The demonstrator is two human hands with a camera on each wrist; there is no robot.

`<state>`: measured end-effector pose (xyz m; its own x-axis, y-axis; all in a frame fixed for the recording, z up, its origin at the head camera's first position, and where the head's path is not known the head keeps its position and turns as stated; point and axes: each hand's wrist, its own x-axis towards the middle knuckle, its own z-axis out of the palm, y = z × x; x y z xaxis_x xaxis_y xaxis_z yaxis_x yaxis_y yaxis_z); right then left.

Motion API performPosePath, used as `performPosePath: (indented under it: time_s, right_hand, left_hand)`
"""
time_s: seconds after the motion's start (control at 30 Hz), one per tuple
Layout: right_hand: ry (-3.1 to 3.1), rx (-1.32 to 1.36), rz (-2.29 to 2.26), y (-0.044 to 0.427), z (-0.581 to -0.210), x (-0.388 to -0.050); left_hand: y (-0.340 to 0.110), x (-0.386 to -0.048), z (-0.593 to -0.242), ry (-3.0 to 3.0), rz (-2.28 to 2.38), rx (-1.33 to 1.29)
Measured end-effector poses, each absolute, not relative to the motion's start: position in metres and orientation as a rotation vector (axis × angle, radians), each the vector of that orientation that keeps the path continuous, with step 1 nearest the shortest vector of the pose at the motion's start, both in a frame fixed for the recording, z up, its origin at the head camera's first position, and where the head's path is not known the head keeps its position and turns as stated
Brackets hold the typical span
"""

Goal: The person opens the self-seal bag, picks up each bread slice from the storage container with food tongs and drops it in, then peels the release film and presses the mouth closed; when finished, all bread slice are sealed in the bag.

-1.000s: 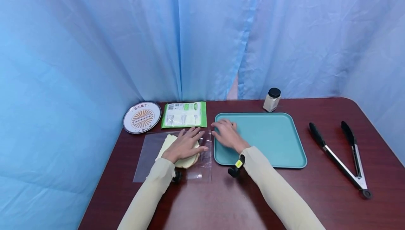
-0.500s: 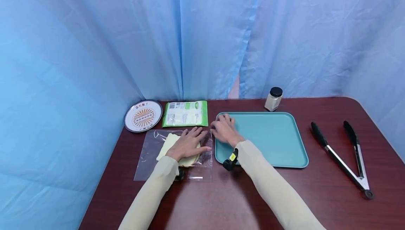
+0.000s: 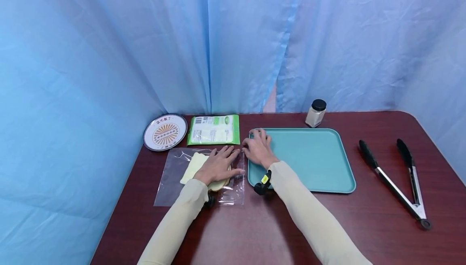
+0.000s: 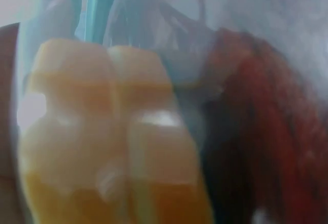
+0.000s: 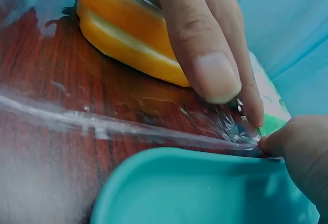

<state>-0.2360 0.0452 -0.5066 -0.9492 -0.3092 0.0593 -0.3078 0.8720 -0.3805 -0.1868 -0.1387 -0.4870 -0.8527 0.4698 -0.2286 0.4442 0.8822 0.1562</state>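
A clear plastic bag (image 3: 169, 184) lies flat on the table, left of the teal tray (image 3: 309, 160). Inside it are two stacked pale slices (image 3: 193, 168), likely bread, with yellow-brown edges in the left wrist view. My left hand (image 3: 219, 168) rests spread over the bag and slices, thumb and fingers extended. At the bag's right edge, my right hand (image 3: 259, 151) bends over the tray's far left corner. The right wrist view has a right fingertip (image 5: 271, 143) at the bag's edge strip (image 5: 123, 126), seemingly pinching it; the left thumb (image 5: 215, 78) hovers nearby.
Behind the bag lies a green-and-white packet (image 3: 214, 130), with a patterned plate (image 3: 165, 132) at its left. A black-lidded jar (image 3: 315, 113) stands behind the tray. Spread tongs (image 3: 416, 208) lie at the right. Blue curtains (image 3: 236, 46) hang along the table's back and sides.
My right hand has shifted slightly away from me along the bag's right edge, with the fingers bending over the tray corner. The left hand has stayed on the bag and slices.
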Motion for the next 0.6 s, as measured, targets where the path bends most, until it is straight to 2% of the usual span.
performPosePath:
  time_s: [0.6]
  right_hand:
    - [3.015,-0.589,-0.684,0.0462,-0.5033,-0.2367]
  left_hand:
    - [-0.1368,-0.1869,-0.4942,2.836,0.052,0.707]
